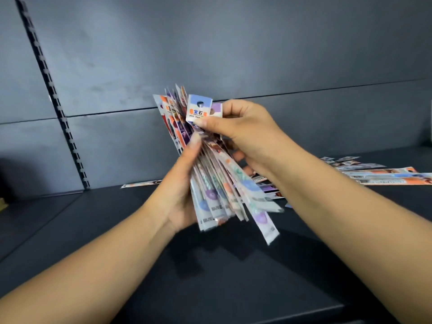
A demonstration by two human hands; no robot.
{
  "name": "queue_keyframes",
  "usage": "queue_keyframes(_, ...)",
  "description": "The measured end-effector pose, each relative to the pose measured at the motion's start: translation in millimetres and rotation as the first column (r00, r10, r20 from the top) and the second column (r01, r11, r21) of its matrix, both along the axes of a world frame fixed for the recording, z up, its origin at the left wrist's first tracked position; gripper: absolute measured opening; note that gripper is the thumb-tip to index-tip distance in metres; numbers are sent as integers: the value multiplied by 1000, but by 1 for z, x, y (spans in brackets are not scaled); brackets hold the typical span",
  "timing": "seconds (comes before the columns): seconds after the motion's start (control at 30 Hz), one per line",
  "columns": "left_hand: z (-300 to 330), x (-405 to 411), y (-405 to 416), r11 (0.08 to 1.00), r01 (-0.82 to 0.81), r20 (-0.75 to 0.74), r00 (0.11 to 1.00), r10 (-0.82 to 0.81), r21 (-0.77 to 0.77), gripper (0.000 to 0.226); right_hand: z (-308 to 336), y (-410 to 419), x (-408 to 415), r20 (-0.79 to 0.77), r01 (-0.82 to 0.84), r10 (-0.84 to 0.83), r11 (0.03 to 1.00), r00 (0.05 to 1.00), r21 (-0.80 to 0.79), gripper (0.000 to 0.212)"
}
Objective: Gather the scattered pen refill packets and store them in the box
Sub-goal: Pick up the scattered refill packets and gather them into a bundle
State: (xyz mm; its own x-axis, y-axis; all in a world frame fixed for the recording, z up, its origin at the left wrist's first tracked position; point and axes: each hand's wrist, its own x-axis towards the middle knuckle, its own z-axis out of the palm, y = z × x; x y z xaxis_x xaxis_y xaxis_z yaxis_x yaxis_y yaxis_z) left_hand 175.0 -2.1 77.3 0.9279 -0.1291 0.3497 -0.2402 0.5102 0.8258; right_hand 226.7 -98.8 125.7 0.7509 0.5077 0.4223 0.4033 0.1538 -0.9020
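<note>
A fanned bundle of several long, colourful pen refill packets (219, 183) is held upright above a dark shelf. My left hand (181, 192) grips the bundle's lower half from the left, thumb across the front. My right hand (240, 129) pinches the upper ends, where a white and blue header tab (199, 108) with a hang hole sticks out. More packets lie flat on the shelf at the right (383, 175), and one lies alone at the back left (140, 184). No box is in view.
The dark shelf board (233, 277) runs under both arms to a front edge at the bottom right. A grey back panel with a slotted upright (58, 108) stands behind. A brownish object (2, 203) peeks in at the far left.
</note>
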Motion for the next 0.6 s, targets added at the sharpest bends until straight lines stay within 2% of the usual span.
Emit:
queue_keyframes(0.07,2,1,1,1000,3,27,1000,-2,-22,47,0,-2,0,5,-9,9,1000,1000,14,21)
queue_keyframes(0.2,-2,4,8,1000,6,44,999,-8,30,45,-3,-3,1,55,-10,7,998,998,54,30)
queue_keyframes(0.3,-5,6,12,995,-40,8,999,40,90,46,-8,-1,3,-1,-61,61,996,998,70,25)
queue_keyframes(0.37,-5,6,10,985,-129,-6,991,131,112,33,-11,1,5,-55,-144,153,981,987,133,13)
queue_keyframes(0.43,-5,7,11,938,-299,45,954,296,173,24,-14,3,9,-120,-205,231,959,966,197,9)
queue_keyframes(0.5,-4,7,12,847,-449,176,893,415,285,29,-19,1,14,-183,-279,307,946,934,164,29)
queue_keyframes(0.53,-3,5,12,813,-481,222,876,429,328,30,-20,-1,16,-189,-326,342,939,920,112,36)
queue_keyframes(0.6,-7,4,12,783,-453,241,891,384,427,34,-24,-5,18,-167,-405,401,914,901,7,31)
